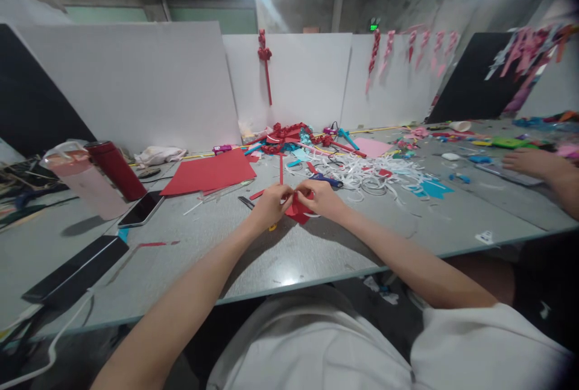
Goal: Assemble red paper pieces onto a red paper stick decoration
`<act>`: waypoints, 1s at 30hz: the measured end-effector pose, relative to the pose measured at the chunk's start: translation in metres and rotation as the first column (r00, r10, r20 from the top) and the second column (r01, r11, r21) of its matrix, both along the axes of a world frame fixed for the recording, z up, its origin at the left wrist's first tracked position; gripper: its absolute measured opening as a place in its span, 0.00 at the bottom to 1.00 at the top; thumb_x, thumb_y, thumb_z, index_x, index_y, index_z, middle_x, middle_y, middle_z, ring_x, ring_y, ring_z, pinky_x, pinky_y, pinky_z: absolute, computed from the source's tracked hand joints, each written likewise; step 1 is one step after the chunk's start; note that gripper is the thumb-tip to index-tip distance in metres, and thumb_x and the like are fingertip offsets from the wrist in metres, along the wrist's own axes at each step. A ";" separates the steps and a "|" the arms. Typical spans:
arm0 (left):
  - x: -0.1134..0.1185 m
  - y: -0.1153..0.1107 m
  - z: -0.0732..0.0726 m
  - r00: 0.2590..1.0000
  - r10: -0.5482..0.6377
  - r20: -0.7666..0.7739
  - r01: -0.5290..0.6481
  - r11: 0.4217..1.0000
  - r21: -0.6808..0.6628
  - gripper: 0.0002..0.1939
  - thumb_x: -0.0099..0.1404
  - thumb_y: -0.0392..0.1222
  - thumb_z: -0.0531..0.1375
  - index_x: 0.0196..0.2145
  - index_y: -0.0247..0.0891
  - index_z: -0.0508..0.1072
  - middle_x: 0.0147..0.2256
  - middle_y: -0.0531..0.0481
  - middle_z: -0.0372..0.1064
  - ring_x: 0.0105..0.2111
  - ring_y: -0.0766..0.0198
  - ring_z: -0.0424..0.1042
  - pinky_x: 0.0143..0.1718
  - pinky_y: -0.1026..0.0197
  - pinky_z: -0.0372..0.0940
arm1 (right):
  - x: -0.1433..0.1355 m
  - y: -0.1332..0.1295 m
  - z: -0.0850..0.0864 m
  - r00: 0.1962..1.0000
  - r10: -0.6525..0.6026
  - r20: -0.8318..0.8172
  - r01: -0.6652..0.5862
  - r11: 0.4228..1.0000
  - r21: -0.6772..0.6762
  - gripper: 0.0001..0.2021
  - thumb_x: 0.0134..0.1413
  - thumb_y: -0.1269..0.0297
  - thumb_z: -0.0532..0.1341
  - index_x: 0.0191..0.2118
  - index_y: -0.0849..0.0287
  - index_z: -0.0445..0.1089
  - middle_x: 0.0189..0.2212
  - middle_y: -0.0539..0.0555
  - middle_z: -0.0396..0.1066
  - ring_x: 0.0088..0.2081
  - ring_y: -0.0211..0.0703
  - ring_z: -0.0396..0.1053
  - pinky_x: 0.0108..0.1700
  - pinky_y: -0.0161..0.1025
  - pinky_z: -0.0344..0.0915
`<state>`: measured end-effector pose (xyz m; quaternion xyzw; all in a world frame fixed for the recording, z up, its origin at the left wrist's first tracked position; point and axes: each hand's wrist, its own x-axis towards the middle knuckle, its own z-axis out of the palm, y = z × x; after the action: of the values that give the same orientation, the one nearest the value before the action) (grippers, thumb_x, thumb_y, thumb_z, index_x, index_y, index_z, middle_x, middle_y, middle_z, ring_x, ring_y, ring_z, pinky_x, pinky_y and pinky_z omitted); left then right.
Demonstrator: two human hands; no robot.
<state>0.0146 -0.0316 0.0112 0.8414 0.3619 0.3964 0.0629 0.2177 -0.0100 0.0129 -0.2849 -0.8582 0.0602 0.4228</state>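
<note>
Between my two hands is a piece of red paper [298,214], partly folded and lifted just above the table. My left hand [270,204] pinches its left edge, fingers bent inward. On the other side my right hand [323,198] grips the paper's upper right, its fingertips close to those of the left. A white strip pokes out beneath the right fingers. Under the left wrist a yellow-handled tool [272,227] shows only in part, with a dark blade-like piece [246,202] nearby. Just beyond the right hand lies a dark blue tool [326,180].
Red sheets [212,171] lie at left, near a red flask [116,170], a pink bottle [88,179], a phone [141,208] and a black box [76,269]. White paper strips [366,173] are heaped beyond my right hand. A co-worker's hand [529,163] rests at far right.
</note>
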 end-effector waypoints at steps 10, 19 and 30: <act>0.002 0.002 -0.005 0.996 0.039 0.084 -0.038 0.999 -0.023 0.05 0.68 0.35 0.57 0.36 0.37 0.74 0.32 0.50 0.73 0.32 0.65 0.70 0.36 0.62 0.63 | 0.000 0.005 -0.002 0.999 0.027 -0.027 -0.028 0.999 -0.044 0.07 0.62 0.68 0.59 0.38 0.58 0.76 0.33 0.53 0.78 0.33 0.41 0.73 0.37 0.37 0.65; 0.003 0.003 -0.007 0.997 0.031 0.077 -0.030 0.999 -0.020 0.04 0.68 0.34 0.58 0.36 0.36 0.74 0.32 0.50 0.73 0.32 0.65 0.70 0.35 0.62 0.62 | 0.001 0.004 -0.001 0.999 0.046 -0.018 -0.046 0.998 -0.036 0.07 0.62 0.68 0.59 0.40 0.59 0.76 0.33 0.54 0.78 0.33 0.41 0.73 0.38 0.37 0.67; 0.002 -0.001 -0.004 0.999 0.011 0.035 -0.010 1.000 -0.020 0.05 0.68 0.34 0.57 0.37 0.37 0.74 0.32 0.50 0.72 0.32 0.64 0.70 0.36 0.61 0.62 | 0.001 0.004 -0.002 0.998 0.064 -0.004 -0.064 0.998 -0.028 0.06 0.61 0.68 0.60 0.40 0.58 0.76 0.33 0.53 0.77 0.33 0.41 0.72 0.38 0.37 0.67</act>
<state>0.0162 -0.0324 0.0067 0.8318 0.3689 0.4078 0.0753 0.2191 -0.0060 0.0114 -0.2632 -0.8652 0.0863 0.4181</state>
